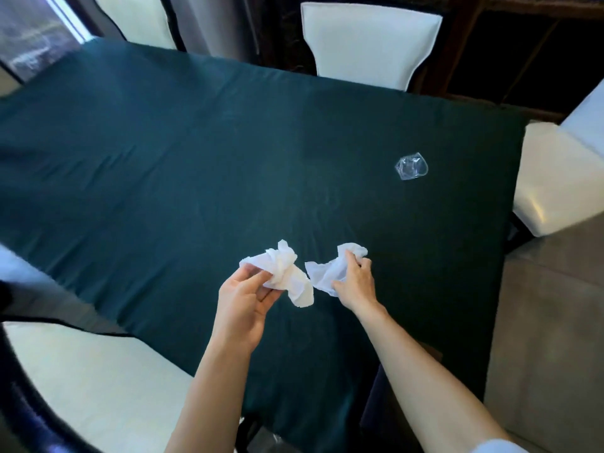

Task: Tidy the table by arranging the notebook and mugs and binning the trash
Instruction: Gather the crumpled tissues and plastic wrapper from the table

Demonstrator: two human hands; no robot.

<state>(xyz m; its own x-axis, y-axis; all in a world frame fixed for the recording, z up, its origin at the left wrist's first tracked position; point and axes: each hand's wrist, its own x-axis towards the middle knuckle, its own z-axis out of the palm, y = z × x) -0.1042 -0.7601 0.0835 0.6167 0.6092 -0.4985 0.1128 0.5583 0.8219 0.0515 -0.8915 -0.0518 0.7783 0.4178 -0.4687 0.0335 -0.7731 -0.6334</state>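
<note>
Two crumpled white tissues are held over the near part of the dark green table (pixel 163 158). My left hand (pixel 243 300) is shut on the left tissue (pixel 287 273), which hangs past my fingers. My right hand (pixel 354 282) is shut on the right tissue (pixel 330 268). The two tissues almost touch. A crushed clear plastic cup (pixel 411 166) lies on the tablecloth far to the right, well away from both hands. No notebook, mug or bin is in view.
White chairs ring the table: one at the far side (pixel 366 44), one at far left (pixel 137 18), one on the right (pixel 555 178), one at the near left (pixel 98 380). Grey floor (pixel 549 322) lies past the table's right edge.
</note>
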